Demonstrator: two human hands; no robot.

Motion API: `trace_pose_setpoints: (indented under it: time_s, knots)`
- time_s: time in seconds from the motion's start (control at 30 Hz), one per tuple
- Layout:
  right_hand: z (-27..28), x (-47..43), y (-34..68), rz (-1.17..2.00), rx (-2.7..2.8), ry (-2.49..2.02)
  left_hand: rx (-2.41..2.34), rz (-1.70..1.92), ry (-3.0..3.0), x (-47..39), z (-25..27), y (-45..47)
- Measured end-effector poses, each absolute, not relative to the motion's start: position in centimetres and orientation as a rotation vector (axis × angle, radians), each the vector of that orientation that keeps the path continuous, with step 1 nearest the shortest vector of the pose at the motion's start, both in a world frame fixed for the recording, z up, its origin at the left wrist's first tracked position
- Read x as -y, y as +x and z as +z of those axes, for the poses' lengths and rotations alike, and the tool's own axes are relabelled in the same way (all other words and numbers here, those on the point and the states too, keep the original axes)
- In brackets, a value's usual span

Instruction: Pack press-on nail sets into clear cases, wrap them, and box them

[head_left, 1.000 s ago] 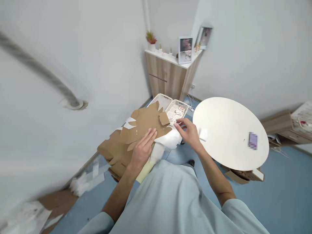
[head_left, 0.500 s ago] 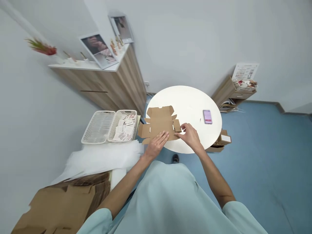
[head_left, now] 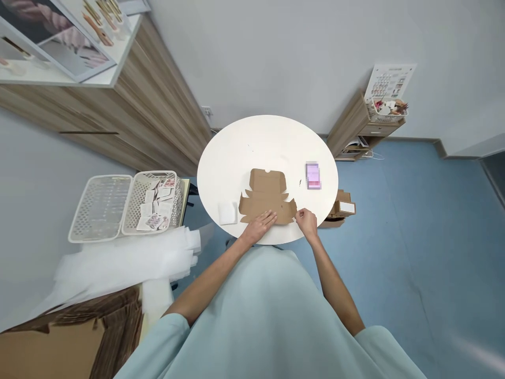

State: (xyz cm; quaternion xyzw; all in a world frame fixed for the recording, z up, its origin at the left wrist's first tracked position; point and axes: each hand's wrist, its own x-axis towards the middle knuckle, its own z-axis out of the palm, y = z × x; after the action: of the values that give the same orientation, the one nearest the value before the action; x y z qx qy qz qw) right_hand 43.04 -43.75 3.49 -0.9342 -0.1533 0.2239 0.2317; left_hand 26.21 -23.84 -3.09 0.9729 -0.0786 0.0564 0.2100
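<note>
A partly unfolded brown cardboard mailer box lies on the round white table, close to its front edge. My left hand rests on the near side of the cardboard, palm down with fingers stretched out. At the right end, my right hand has its fingers curled and pinched at the edge of the side flap. To the left of the cardboard lies a small white packet. A blurred purple item lies farther right on the table.
On the left are a white basket of small cards, white wrapping sheets and stacked flat cardboard. A tall wooden cabinet stands behind them. Cardboard boxes sit right of the table, near a small cabinet.
My view has shifted, and the white packet now shows on the table. The cardboard's right flap, folded inward before, now extends outward. My right hand's fingers have closed in at its edge.
</note>
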Motion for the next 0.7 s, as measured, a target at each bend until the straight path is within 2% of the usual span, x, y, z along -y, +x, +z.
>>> trace_pose_setpoints:
  time_s: [0.37,0.57,0.7]
  knots:
    - [-2.7,46.1,42.9,0.803,0.270,-2.511,-0.028,-0.227,2.611,25.2,-8.0,25.5]
    - [-2.5,45.7,43.3,0.695,0.288,-2.578,-0.160,-0.196,2.587,23.7,-6.9,23.9]
    - [-0.9,42.3,44.0,0.484,0.513,-2.407,-0.281,-0.191,2.595,21.3,-5.7,22.4]
